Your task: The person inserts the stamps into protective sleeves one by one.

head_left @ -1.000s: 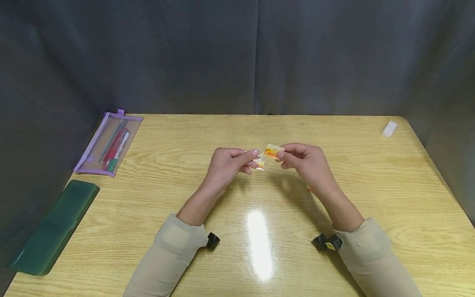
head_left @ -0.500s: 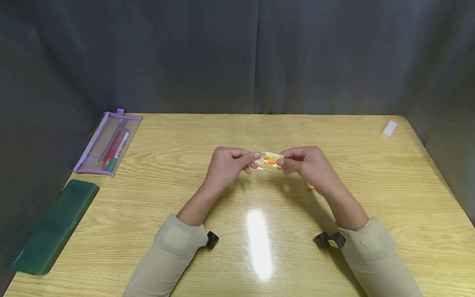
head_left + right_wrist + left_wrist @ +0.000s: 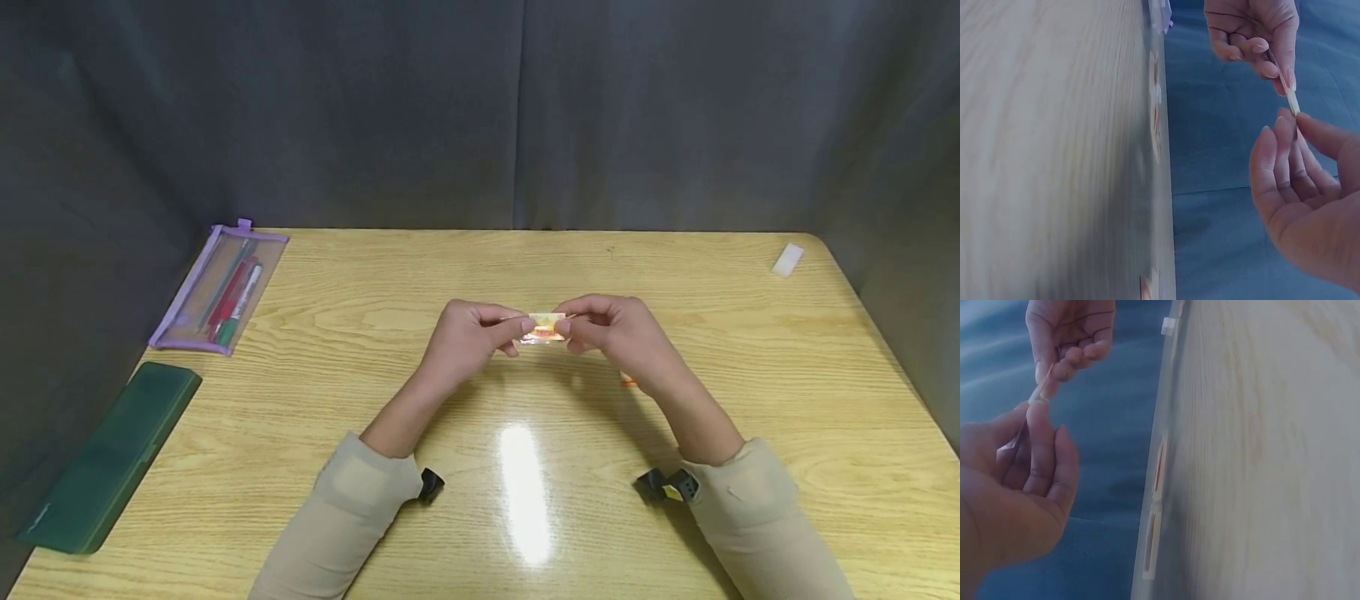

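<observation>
Over the middle of the table, both hands pinch a small flat yellow-and-orange printed packet (image 3: 545, 331) with a shiny surface. My left hand (image 3: 470, 337) grips its left end between thumb and fingers. At the opposite end, the right hand (image 3: 618, 333) pinches it the same way. Both wrist views show the packet (image 3: 1039, 394) nearly edge-on as a thin pale strip (image 3: 1292, 97) between the fingertips; whether it is one layer or two cannot be told. Below the right hand, a small white-and-orange piece (image 3: 628, 380) lies on the table, partly hidden by the wrist.
A purple-edged mesh pouch (image 3: 247, 325) with several pens lies at the back left. Nearer on that side is a dark green case (image 3: 112, 458). A small white block (image 3: 787, 260) sits at the back right of the wooden table (image 3: 360, 275). Dark curtains surround it.
The right hand's printed piece has come down and left to line up with the shiny piece in the left hand. The left hand has shifted slightly right; the gap between the hands has narrowed.
</observation>
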